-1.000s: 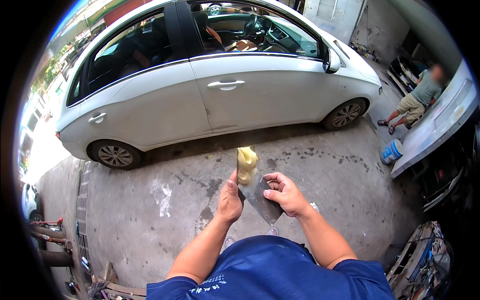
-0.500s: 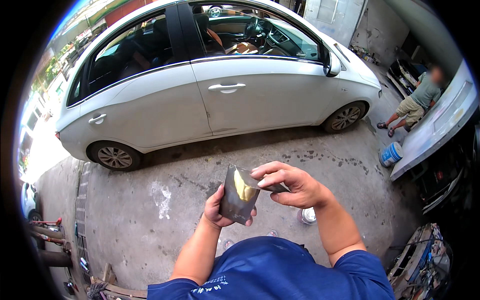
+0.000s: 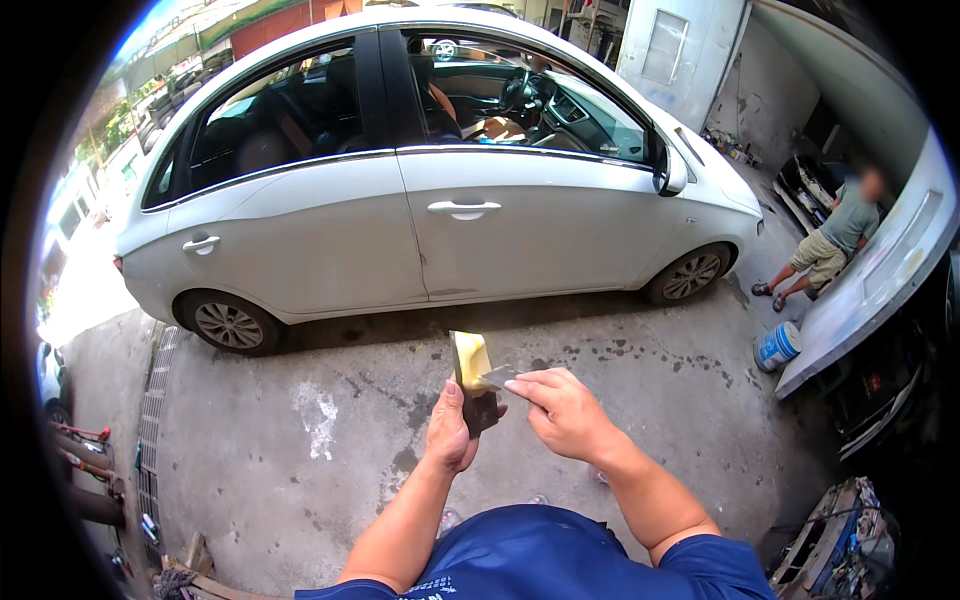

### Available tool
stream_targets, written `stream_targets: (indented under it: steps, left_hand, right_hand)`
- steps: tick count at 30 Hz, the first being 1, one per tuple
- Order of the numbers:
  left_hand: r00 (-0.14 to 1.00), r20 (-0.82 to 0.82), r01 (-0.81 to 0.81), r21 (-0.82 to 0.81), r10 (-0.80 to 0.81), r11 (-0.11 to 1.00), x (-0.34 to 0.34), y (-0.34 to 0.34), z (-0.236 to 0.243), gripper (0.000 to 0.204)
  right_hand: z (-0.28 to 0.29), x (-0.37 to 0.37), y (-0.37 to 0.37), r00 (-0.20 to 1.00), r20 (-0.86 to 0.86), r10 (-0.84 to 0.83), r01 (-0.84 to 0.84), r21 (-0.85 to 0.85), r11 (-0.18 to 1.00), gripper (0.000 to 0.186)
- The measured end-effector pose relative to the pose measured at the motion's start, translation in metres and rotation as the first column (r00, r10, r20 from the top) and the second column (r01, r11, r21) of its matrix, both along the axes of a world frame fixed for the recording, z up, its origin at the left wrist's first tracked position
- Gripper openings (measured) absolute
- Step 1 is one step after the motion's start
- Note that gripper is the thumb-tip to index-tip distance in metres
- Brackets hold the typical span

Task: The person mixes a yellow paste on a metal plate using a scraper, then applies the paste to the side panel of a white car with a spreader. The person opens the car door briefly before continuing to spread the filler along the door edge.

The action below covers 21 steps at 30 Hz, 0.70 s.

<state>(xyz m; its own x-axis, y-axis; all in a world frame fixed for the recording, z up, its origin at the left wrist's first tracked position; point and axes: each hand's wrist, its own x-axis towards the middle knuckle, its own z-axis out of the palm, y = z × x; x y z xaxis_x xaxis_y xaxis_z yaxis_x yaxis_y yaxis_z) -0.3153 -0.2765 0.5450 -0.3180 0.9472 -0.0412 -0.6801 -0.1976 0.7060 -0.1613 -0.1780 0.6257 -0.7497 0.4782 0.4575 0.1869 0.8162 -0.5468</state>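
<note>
My left hand [image 3: 449,430] grips a dark flat plate [image 3: 481,412] by its lower part, tilted almost edge-on. Pale yellow putty [image 3: 470,357] is spread over the upper part of its face. Pinched between the thumb and fingers of my right hand [image 3: 572,415] is a thin, flat putty scraper [image 3: 497,376]. Its blade meets the plate at the lower edge of the putty. Beyond both hands stands a white car [image 3: 330,240], side-on with its doors closed; a faint crease runs along the rear door.
On the right, a person [image 3: 845,225] stands near a leaning white panel [image 3: 870,290], with a blue bucket [image 3: 778,346] beside it. Car parts [image 3: 840,540] are piled at lower right. A drain grate [image 3: 153,420] runs along the concrete floor [image 3: 270,440] at left.
The plate has turned from face-up to nearly edge-on. My right hand has lowered and brought the scraper against the putty, which now sits higher on the plate. The view has shifted slightly.
</note>
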Motion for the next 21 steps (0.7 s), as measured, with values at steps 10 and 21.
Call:
stream_targets:
  steps: [10, 21]
  left_hand:
    - [0.933, 0.146, 0.306, 0.167, -0.33, 0.937, -0.027, -0.008, 0.011, 0.061]
    - [0.785, 0.284, 0.424, 0.404, -0.551, 0.811, -0.019, -0.01, 0.027, 0.072]
  right_hand:
    - [0.046, 0.01, -0.001, 0.98, -0.071, 0.185, -0.173, 0.155, 0.973, 0.045]
    - [-0.006, 0.035, 0.038, 0.942, -0.327, 0.079, -0.228, -0.449, 0.864, 0.036]
